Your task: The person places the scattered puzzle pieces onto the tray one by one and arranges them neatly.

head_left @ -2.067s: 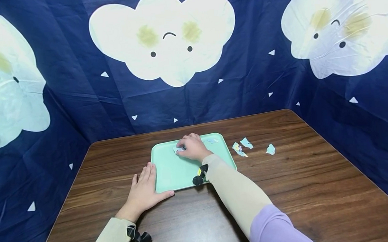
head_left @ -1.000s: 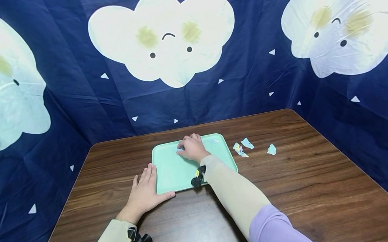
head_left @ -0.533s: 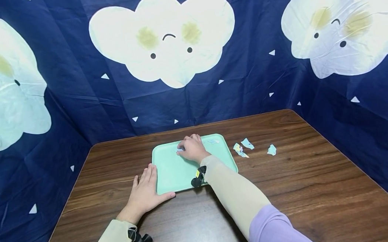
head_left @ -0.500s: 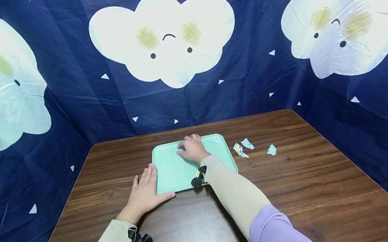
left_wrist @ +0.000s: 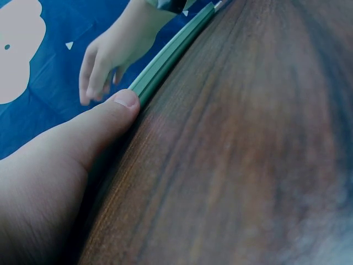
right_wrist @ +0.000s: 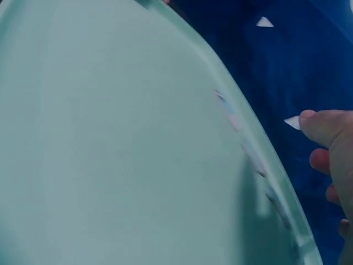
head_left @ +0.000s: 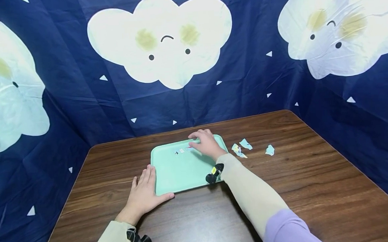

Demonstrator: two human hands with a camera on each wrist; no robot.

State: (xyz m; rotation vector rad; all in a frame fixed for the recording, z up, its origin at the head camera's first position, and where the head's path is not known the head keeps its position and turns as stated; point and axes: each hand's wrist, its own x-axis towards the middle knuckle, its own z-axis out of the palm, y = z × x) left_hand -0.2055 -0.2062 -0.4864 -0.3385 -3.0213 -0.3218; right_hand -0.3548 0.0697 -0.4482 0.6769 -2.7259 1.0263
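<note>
A mint-green tray (head_left: 177,175) lies on the wooden table. My left hand (head_left: 143,190) rests at its left front corner, fingers straight along the left side and thumb against the front rim; the left wrist view shows that thumb touching the rim. Torn paper scraps (head_left: 181,151) lie in a row along the tray's far side, partly hidden by my right hand (head_left: 206,145). That hand hovers over the far right part of the tray, fingers loosely bent. In the right wrist view nothing shows between its thumb and fingers, and the scraps (right_wrist: 253,158) lie flat near the rim.
Right of the tray, on the table, lie a colourful torn scrap (head_left: 238,150), a pale blue one (head_left: 246,144) and another pale blue one (head_left: 270,150) farther right. A dark blue cloth (head_left: 186,103) with white clouds hangs behind the table (head_left: 317,180).
My right hand has let go of the paper scrap at the tray's far left, then lifted and moved right. The scraps there are now uncovered. My left hand has stayed in place.
</note>
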